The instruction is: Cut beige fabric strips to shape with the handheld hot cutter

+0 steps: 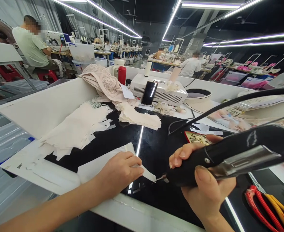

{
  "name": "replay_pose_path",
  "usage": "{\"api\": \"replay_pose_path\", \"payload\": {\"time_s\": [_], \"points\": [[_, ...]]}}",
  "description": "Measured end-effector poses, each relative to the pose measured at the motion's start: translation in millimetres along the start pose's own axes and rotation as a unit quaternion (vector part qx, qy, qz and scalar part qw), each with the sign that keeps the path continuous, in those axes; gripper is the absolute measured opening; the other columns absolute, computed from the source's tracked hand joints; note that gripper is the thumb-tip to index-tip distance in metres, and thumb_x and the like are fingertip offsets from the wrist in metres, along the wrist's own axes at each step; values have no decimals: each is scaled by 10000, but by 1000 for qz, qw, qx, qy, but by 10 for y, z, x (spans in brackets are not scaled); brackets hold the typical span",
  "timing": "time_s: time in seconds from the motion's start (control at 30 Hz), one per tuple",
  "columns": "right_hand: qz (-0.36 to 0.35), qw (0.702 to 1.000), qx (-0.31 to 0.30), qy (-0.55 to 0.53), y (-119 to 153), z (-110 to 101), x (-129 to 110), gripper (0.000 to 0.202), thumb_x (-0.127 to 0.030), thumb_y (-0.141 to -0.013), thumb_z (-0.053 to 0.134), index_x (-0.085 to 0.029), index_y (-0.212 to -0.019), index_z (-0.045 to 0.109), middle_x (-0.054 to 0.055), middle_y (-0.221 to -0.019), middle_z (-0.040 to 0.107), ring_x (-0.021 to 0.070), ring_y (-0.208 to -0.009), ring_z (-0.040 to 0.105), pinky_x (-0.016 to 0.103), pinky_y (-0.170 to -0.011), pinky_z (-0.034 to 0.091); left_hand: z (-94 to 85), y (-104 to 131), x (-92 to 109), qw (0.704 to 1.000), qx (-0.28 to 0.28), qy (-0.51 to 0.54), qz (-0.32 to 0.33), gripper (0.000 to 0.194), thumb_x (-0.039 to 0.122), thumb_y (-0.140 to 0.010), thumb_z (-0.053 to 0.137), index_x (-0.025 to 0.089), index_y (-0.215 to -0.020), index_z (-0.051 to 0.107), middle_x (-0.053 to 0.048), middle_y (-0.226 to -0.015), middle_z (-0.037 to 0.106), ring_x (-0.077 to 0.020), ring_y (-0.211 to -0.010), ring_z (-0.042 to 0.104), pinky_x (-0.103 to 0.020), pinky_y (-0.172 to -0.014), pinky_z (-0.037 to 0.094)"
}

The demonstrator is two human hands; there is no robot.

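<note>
My left hand (122, 174) presses with closed fingers on a strip of white fabric (93, 161) lying on the glossy black worktop (154, 145). My right hand (204, 180) is wrapped round a thick black handheld tool (248, 151) with a metal lever. The thin metal tip points left and meets, or nearly meets, the right end of the strip. Beyond my left hand are a large pile of cream fabric pieces (76, 129) and a smaller stack of cream pieces (138, 116).
Red-and-orange-handled scissors (258, 199) lie at the right. Behind stand a phone (149, 93), a white vented box (167, 90) and a red bottle (122, 75). A black cable (238, 100) arches over the right side. Two people (32, 45) (191, 66) sit farther off.
</note>
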State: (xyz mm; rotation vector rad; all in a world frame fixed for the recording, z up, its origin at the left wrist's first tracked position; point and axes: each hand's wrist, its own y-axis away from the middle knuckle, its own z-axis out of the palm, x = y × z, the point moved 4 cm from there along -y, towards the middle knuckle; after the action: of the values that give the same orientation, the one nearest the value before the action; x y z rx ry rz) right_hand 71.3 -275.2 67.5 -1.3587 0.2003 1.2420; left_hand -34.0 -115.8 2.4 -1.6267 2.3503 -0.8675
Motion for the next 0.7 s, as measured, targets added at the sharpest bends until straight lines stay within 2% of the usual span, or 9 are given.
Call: {"api": "replay_pose_path", "payload": {"time_s": [0.1,0.17,0.4,0.7], "points": [[-2,1000,7,-3,-9,15,-19,460,-322,-885,825,-300,-1302,633,-28,-826,684,162,-607,642,326,-539,577,0,3,-3,1000,-5,-5,26,167,77,-1054,589,181,-1016,714,-41,-1124,750,-195,-989,680,-340,-881,552],[4,1000,11,-9,-14,23,-21,469,-323,-869,839,-293,-1290,636,-29,-815,685,157,-602,640,317,-533,581,8,8,-6,999,-13,1,36,173,59,-1049,583,175,-1020,708,-42,-1098,753,-192,-1003,687,-333,-910,557],[6,1000,19,-6,-26,35,-27,479,-329,-843,865,-288,-1264,641,-31,-801,684,154,-598,628,303,-516,583,36,30,-4,999,-12,19,44,162,28,-1023,597,155,-1028,698,-29,-1013,738,-176,-946,692,-309,-898,573],[4,1000,20,8,-64,47,-31,466,-337,-843,856,-286,-1254,641,-40,-793,685,155,-584,629,305,-521,587,69,47,-6,999,-25,7,37,197,39,-1046,547,183,-1022,678,-49,-980,725,-182,-951,700,-312,-888,578]]}}
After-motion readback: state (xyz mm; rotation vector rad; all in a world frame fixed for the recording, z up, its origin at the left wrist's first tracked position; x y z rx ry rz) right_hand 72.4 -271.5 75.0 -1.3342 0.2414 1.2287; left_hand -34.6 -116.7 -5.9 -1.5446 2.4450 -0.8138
